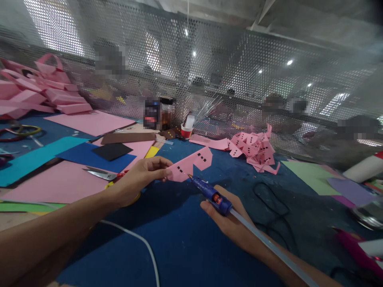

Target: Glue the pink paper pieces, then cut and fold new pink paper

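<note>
**Desk (179, 247), blue-topped: glue nozzle meeting paper**

L hand (140, 175) is pinching pink paper cutout (194, 161) w/ small black squares by its left end, thumb & fingers closed on it, holding it over desk's middle. R hand (231, 219) is gripping blue plastic glue gun (211, 194), fingers wrapped under the body. The nozzle is touching the cutout's lower edge. Clear glue stick (269, 247) is sticking out of the gun's back and running along R forearm toward the near edge.

Steel scissors w/ red handle (100, 173) are lying on a pink paper sheet (60, 183) just left of L hand, toward the left edge. Heap of similar pink cutouts (254, 151) is lying beyond the gun, near the far edge. Red paper cup (186, 131) is standing at the far edge, close to the perforated metal screen (227, 67). Stack of folded pink paper boxes (44, 91) is sitting at the far left corner. White cable (143, 243) is trailing from under L forearm to the near edge. Black cord (271, 199) is looping just right of R hand. Pale green sheet (311, 175) is lying toward the right edge.
</note>
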### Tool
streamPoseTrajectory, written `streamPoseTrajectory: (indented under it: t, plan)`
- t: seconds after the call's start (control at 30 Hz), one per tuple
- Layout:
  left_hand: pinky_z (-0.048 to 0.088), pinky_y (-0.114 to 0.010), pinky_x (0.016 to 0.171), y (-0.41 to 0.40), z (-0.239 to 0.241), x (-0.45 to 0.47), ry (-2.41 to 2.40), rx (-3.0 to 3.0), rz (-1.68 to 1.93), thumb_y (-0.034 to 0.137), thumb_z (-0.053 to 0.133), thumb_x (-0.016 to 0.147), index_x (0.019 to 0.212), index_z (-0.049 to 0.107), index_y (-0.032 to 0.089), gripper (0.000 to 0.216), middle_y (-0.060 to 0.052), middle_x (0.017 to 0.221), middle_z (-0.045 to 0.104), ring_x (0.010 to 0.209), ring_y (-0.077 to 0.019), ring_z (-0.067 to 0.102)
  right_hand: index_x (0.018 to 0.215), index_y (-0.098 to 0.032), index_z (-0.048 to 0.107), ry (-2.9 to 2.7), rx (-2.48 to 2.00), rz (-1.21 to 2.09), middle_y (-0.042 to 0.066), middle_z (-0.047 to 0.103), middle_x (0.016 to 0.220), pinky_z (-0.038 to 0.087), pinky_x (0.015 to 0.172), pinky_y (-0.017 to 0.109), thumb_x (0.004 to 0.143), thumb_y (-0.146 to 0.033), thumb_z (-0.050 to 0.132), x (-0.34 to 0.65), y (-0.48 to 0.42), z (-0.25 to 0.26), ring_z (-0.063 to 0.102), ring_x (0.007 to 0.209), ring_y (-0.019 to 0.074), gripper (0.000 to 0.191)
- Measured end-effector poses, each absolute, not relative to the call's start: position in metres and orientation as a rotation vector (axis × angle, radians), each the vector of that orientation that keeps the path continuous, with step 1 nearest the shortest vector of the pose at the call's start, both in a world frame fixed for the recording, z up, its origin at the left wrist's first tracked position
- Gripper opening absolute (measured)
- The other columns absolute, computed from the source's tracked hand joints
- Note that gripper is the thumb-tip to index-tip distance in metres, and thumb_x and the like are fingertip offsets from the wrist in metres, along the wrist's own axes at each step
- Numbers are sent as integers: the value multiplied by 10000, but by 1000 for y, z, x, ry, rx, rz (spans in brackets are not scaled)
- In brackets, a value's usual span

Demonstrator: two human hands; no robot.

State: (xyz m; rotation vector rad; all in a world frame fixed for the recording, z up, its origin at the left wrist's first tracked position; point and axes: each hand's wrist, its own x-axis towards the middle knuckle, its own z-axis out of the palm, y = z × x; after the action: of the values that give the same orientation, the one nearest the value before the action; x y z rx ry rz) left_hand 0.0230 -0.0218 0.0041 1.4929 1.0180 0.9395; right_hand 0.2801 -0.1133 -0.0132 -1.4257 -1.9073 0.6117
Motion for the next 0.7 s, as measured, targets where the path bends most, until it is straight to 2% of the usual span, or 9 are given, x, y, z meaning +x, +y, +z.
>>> streamPoseTrajectory:
  t: [0.13,0.33,0.47,0.6,0.7]
  plan:
    - [353,-168,492,-15,0,18,1008,1407,959,261,779,763,920,728,207,174,6,750,666,641,-94,548,797,-224,553,-1868,-1424,614,-29,531,718,421,602,244,921,-454,592,283,-114,-20,512,652,129,264]
    - [492,-204,634,-4,2,10,888,1172,1042,246,817,730,880,722,173,192,3,766,642,653,-95,578,890,-242,643,-1766,-1467,607,5,630,781,486,590,264,898,-496,617,286,-114,-27,597,672,169,255]
    - [527,-219,625,7,8,0,852,1047,1107,198,813,712,818,690,155,168,3,728,618,646,-105,577,930,-239,678,-1707,-1483,624,20,661,785,519,611,289,879,-507,635,286,-113,-31,636,694,192,277]
    - [521,-178,656,22,11,-18,802,970,1151,185,774,776,877,689,151,137,10,780,657,692,-87,583,980,-230,704,-1613,-1612,661,65,707,911,555,752,362,835,-581,652,287,-112,-32,683,848,247,383]
    - [519,-179,682,30,12,-30,803,982,1213,188,766,799,883,688,148,121,23,778,676,743,-93,607,1036,-215,706,-1541,-1731,727,97,715,1014,528,877,446,786,-658,650,288,-109,-29,678,963,293,511]
